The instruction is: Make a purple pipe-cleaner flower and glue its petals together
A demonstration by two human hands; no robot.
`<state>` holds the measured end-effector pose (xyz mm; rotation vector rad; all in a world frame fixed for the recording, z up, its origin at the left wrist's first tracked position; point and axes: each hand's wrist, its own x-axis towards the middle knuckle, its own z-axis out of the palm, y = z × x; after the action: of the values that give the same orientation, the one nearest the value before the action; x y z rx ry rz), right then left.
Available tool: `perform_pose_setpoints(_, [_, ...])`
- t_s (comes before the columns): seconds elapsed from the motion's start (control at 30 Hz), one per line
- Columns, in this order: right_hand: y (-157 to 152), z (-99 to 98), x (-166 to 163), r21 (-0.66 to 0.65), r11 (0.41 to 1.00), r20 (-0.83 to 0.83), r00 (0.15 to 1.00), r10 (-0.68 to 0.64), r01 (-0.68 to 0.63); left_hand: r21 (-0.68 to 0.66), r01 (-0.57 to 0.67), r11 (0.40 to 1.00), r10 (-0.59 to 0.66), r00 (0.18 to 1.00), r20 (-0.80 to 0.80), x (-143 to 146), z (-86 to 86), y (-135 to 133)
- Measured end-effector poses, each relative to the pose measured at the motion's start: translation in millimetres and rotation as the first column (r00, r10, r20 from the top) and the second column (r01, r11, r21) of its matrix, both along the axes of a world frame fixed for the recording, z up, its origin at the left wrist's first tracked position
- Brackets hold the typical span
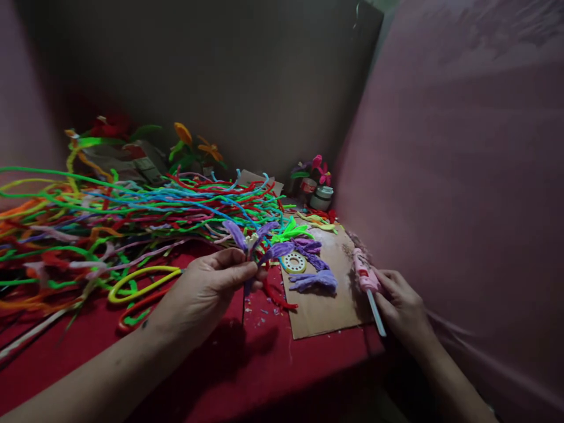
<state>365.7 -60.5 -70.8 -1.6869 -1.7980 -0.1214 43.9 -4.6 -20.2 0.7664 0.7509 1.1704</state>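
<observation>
My left hand (211, 288) pinches the stem of a purple pipe-cleaner flower (255, 241), holding it up over the red table (273, 364). Its petals spread just above my fingertips. My right hand (399, 305) rests at the right edge of a cardboard sheet (326, 305) with its fingers curled around a pink glue gun (368, 282), whose glue stick points toward me. Loose purple petals (315, 281) and a small white ring (294, 262) lie on the cardboard between my hands.
A big tangle of multicoloured pipe cleaners (110, 217) covers the left side. Finished flowers (194, 144) stand at the back, and small jars (321, 197) sit in the corner. A pink wall (462, 176) closes the right side.
</observation>
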Motion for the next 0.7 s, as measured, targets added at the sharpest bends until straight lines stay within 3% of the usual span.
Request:
perform_pose_setpoints(0.2, [19.2,-10.7,22.4,-0.089,0.994,0.132,0.990,-0.053,0.066,-0.030,-0.033,0.999,0.033,0.999,0.003,1.6,1.6,2.1])
perform_pose_setpoints(0.37, [12.9,4.8,18.5,-0.097,0.995,0.187,0.982,0.019,-0.001,-0.040,-0.005,0.999,0.006,0.999,0.031,2.0,0.9,0.3])
perform_pose_setpoints(0.43, [4.5,16.8,-3.1,0.002,1.000,0.123,0.992,0.009,-0.010,-0.041,0.009,0.999,-0.008,0.999,0.042,2.8,3.0,-2.9])
perform_pose_setpoints(0.5, [-4.1,28.5,-38.6,0.079,0.995,-0.149,0.986,0.072,-0.061,-0.038,0.030,0.999,-0.028,0.998,0.052,4.0,5.6,-6.8])
perform_pose_setpoints(0.53, [-7.2,33.5,-59.9,0.074,0.991,-0.314,0.941,0.125,-0.107,-0.034,0.038,0.999,-0.036,0.998,0.060,4.8,6.6,-8.7])
perform_pose_setpoints(0.6, [-9.1,40.3,-103.9,-0.012,0.960,-0.602,0.769,0.216,-0.279,-0.021,0.059,0.998,-0.058,0.995,0.076,6.5,7.6,-12.1])
perform_pose_setpoints(0.7, [-0.1,42.6,-157.1,0.020,0.885,-0.911,0.356,0.209,-0.465,0.015,0.101,0.995,-0.102,0.991,0.089,8.9,6.0,-15.7])
